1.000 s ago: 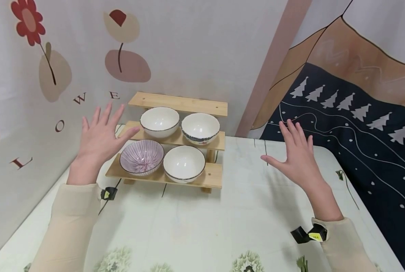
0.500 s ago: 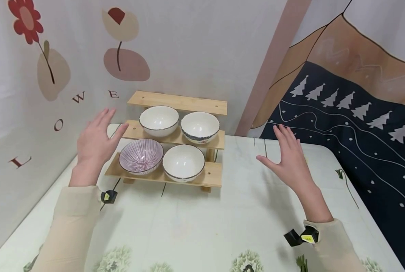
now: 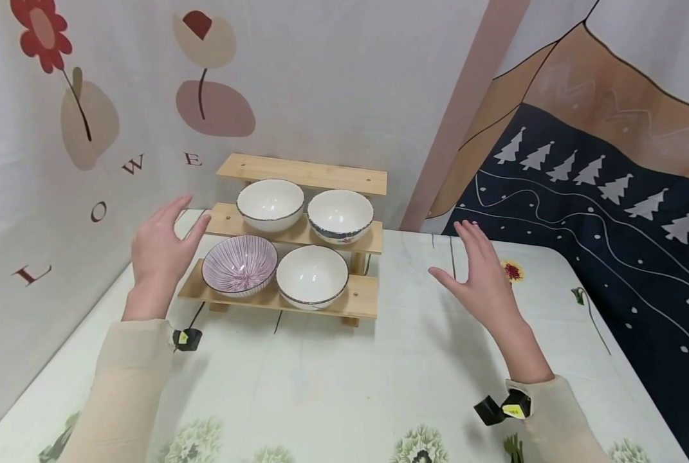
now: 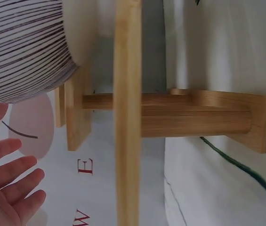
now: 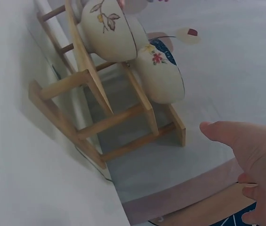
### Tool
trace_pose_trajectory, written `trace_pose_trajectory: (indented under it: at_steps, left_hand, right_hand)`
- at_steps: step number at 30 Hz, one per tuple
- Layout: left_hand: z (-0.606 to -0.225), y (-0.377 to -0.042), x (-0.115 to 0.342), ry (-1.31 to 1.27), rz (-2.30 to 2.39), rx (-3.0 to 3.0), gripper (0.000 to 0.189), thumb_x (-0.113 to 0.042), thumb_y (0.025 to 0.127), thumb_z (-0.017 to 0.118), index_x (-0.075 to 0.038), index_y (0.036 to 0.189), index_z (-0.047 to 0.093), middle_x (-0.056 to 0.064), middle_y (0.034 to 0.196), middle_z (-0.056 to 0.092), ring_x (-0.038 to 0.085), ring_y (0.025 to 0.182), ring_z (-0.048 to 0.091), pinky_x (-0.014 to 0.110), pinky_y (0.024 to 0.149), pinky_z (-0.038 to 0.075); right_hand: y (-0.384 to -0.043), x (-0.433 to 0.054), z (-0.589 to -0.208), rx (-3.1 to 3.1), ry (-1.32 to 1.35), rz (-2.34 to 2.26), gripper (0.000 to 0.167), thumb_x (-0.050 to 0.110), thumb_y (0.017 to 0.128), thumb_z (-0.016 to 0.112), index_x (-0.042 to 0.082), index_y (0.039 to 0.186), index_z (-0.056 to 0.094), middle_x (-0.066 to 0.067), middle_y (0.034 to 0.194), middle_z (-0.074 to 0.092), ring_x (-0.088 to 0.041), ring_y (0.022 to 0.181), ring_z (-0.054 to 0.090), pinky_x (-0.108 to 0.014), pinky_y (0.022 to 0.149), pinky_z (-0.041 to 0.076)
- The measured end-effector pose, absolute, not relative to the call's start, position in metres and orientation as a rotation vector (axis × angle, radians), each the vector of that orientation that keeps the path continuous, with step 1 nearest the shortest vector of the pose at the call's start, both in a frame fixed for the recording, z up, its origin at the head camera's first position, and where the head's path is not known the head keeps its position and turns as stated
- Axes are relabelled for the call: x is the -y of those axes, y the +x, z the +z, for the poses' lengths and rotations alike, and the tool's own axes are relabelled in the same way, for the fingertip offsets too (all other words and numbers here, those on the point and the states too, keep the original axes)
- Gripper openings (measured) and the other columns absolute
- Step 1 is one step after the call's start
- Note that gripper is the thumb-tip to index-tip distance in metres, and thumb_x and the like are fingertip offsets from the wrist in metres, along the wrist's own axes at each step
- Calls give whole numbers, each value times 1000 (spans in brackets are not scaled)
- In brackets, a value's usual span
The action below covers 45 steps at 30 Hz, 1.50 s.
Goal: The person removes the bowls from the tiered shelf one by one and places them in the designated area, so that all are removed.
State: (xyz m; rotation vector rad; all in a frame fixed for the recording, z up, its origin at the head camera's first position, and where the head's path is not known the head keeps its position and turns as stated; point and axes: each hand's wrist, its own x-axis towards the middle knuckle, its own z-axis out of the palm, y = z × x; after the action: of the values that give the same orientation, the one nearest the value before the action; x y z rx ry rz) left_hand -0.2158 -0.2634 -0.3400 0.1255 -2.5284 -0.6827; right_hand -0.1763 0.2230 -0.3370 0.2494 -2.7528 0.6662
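My left hand (image 3: 161, 247) hovers left of a stepped wooden rack, thumb apart from the fingers, holding nothing. Nearest to it is a purple-striped bowl (image 3: 240, 265) on the lowest shelf. Beside that bowl sits a white bowl (image 3: 312, 277) with a dark rim. On the middle shelf stand another white bowl (image 3: 271, 204) and a bowl with a floral outside (image 3: 341, 216). My right hand (image 3: 486, 276) is in the air to the right of the rack, fingers extended and thumb spread, also holding nothing. The right wrist view shows flowers painted on the floral bowl (image 5: 158, 70).
The wooden rack's top shelf (image 3: 303, 173) stands against the patterned wall cloth (image 3: 344, 83). A pale flowered cloth (image 3: 344, 386) covers the table. A dark cloth with white trees (image 3: 599, 225) hangs at the right side.
My right hand has moved left towards the rack. My left hand has turned and lowered slightly, its fingers closer together. The bowls have stayed in place on the rack.
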Motion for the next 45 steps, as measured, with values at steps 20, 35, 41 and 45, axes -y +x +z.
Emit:
trace_pose_trajectory:
  at_steps: [20, 35, 41, 45]
  left_hand:
    - [-364, -221, 263, 213, -905, 2494, 46, -31, 98, 64, -9, 137, 60, 21, 133, 63, 43, 121, 62, 55, 107, 51]
    - [-372, -225, 259, 359, -1121, 2417, 43, -34, 98, 64, -12, 135, 63, 14, 129, 67, 33, 115, 67, 47, 107, 53]
    - [-378, -228, 257, 394, -1146, 2384, 42, -38, 97, 64, -15, 132, 66, 9, 129, 68, 31, 115, 68, 45, 106, 54]
    - [-382, -231, 256, 413, -1170, 2347, 42, -40, 97, 64, -16, 131, 67, 7, 128, 69, 30, 116, 67, 43, 106, 55]
  right_hand:
    - [-176, -198, -346, 2724, 267, 714, 85, 40, 88, 75, 9, 155, 32, -16, 162, 31, -36, 151, 27, -64, 120, 35]
    - [-167, -169, -343, 2708, 386, 752, 82, 41, 88, 76, 13, 154, 35, -10, 161, 36, -30, 149, 34, -55, 120, 41]
    - [-161, -157, -342, 2713, 434, 766, 80, 41, 89, 75, 13, 154, 37, -9, 161, 36, -29, 148, 36, -54, 119, 42]
    - [-158, -151, -343, 2705, 469, 789, 77, 39, 89, 75, 14, 153, 39, -8, 159, 40, -27, 147, 38, -51, 119, 43]
